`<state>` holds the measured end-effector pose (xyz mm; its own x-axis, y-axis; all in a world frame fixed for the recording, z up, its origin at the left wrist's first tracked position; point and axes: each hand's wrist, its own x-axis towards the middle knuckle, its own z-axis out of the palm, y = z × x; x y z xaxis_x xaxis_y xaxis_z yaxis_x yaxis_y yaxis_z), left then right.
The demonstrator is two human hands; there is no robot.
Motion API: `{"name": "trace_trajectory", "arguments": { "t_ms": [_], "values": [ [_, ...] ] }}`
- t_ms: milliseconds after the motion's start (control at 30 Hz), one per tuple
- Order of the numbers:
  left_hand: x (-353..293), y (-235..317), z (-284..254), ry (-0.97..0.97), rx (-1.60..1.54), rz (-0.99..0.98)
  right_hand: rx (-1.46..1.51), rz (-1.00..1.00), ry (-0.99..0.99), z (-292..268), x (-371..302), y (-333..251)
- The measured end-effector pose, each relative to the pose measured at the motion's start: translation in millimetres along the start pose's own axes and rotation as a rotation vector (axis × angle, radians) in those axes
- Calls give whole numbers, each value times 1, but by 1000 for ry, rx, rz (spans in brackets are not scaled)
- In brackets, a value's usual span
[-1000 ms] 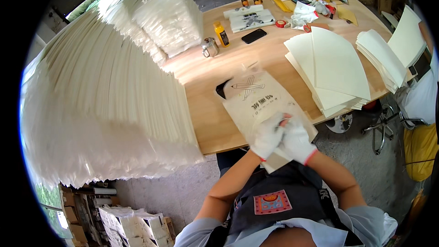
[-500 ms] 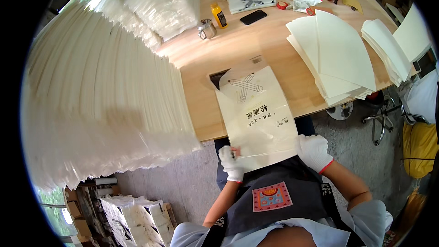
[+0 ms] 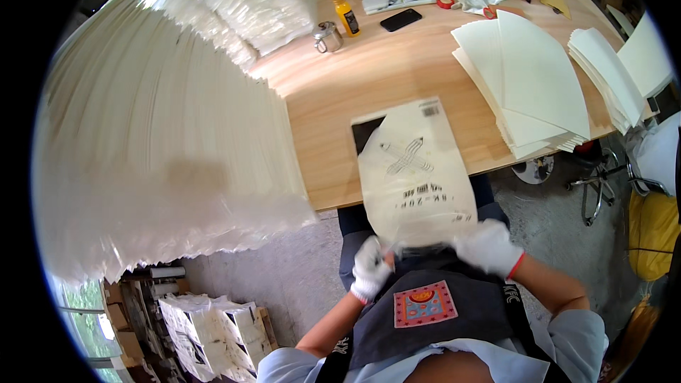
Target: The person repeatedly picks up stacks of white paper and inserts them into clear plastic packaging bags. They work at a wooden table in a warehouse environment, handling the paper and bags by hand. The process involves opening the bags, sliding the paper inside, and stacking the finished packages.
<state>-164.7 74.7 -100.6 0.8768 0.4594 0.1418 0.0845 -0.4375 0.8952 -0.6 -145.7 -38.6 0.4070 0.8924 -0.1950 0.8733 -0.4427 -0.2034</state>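
Black phone beside a metal cup.

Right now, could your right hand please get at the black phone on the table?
Probably not without leaning: the right hand grips the printed bag at the near table edge, and the black phone lies far across, though nothing blocks the way.

Wooden table, pale and broad, under bright daylight. Grey concrete floor below its near edge. Swivel chair base on castors off to the right, beside a yellow sack. Stacked cardboard boxes at lower left, green foliage through a window beyond them. More daylight at upper left.
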Motion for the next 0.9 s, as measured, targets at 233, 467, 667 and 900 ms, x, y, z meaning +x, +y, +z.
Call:
{"name": "trace_trajectory", "arguments": {
  "t_ms": [233,467,667,900],
  "values": [
    [-39,-98,-21,-92,195,-369,200,2,-306,14,-9,36],
    [55,-87,0,49,-457,-668,1678,632,215,98,53,83],
    [131,127,-39,-154,295,279,2170,-34,134,89,115,0],
    [135,318,-170,219,590,946,2174,-368,154,-86,202,17]
  ]
}}
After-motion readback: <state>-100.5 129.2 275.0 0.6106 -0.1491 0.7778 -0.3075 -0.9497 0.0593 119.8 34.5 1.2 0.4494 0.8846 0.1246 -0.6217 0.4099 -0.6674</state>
